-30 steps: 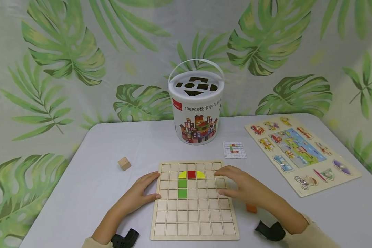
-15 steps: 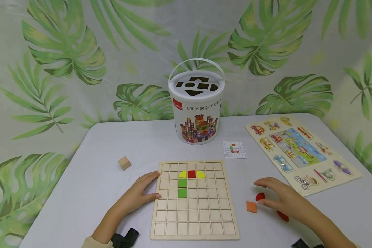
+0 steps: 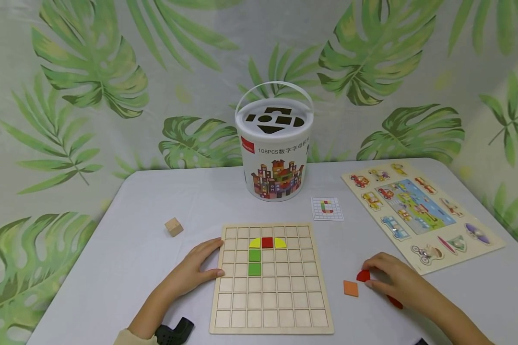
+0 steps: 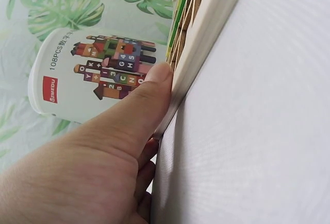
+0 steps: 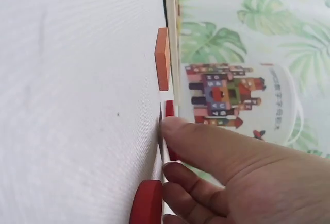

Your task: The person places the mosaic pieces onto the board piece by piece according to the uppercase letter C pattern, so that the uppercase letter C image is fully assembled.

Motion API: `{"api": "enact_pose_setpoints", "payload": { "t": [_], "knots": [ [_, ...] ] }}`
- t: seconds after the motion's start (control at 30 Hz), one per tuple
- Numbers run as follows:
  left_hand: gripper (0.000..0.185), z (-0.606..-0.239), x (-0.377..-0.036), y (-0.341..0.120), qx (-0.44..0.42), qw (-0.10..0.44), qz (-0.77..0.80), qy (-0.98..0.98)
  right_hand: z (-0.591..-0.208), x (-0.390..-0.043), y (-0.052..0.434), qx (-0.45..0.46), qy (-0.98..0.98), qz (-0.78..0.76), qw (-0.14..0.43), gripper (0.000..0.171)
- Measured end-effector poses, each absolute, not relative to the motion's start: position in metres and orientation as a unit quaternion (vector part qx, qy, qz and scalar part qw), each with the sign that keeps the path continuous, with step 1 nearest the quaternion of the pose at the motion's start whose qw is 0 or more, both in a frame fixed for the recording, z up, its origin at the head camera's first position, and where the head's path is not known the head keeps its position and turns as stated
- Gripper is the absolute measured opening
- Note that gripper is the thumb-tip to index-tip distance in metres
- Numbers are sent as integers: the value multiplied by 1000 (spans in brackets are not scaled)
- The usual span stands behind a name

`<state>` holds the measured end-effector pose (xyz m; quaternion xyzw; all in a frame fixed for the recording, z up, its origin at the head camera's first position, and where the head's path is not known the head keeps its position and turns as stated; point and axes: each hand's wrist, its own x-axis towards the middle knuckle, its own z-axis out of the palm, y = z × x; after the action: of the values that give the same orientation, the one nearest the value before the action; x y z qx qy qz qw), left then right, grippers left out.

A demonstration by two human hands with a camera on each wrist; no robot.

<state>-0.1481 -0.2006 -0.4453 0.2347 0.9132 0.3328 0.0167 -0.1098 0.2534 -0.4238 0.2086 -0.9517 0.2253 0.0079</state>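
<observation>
A: Head view first: where is the right hand [image 3: 393, 280]?

B: On the table [image 3: 134, 249], to the right of the wooden grid board [image 3: 267, 306]. Its fingers are curled over a red rounded piece [image 3: 363, 275], thumb and fingertips pinching it at the edge. A second red piece [image 3: 394, 302] peeks out from under the wrist side.

A: And the orange square [image 3: 350, 288]?

B: Flat on the table, just beside the red piece, between it and the board. Nothing touches it.

A: What does the right wrist view add?

B: The thumb [image 5: 206, 141] lies along the table, with red pieces right at the fingers and the orange square further off.

A: The left hand [image 3: 194, 270]?

B: Spread and relaxed against the board's left edge. In the left wrist view the thumb [image 4: 139, 110] presses flat on the board's rim.

A: What sits in the board?

B: A red tile [image 3: 266, 242] between two yellow quarter-rounds [image 3: 254, 243], and two green tiles [image 3: 254, 262] below the left one.

A: Anything else around?

B: A white bucket [image 3: 274, 153] behind the board, a pattern card [image 3: 326, 208], a vehicle puzzle [image 3: 418, 211] on the right, and a wooden cube [image 3: 173, 226] on the left.
</observation>
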Motion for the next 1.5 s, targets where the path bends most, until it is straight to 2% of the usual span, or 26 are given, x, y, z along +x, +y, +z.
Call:
{"api": "enact_pose_setpoints", "payload": {
  "t": [0.17, 0.3, 0.47, 0.63, 0.83, 1.07, 1.27, 1.5],
  "knots": [
    [70, -445, -148, -200, 234, 17, 335, 913, -419, -109, 250, 160, -953, 255, -21, 26],
    [70, -445, -148, -200, 232, 19, 337, 912, -416, -109, 249, 162, -942, 292, -15, 27],
    [70, -446, -148, -200, 231, 17, 332, 914, -415, -110, 246, 196, -915, 353, 6, 29],
    [70, -446, -148, -200, 231, 17, 335, 913, -414, -114, 234, 263, -866, 424, 0, 29],
    [70, -446, -147, -200, 232, 17, 333, 914, -405, -118, 208, 297, -831, 468, -48, 30],
    [70, -446, -148, -201, 233, 17, 328, 915, -391, -122, 167, 367, -791, 488, -53, 28],
    [70, -445, -149, -201, 233, 19, 324, 917, -381, -129, 132, 357, -793, 484, -101, 26],
    [70, -445, -148, -201, 236, 18, 330, 914, -387, -147, 95, 363, -787, 473, -162, 28]
  ]
}}
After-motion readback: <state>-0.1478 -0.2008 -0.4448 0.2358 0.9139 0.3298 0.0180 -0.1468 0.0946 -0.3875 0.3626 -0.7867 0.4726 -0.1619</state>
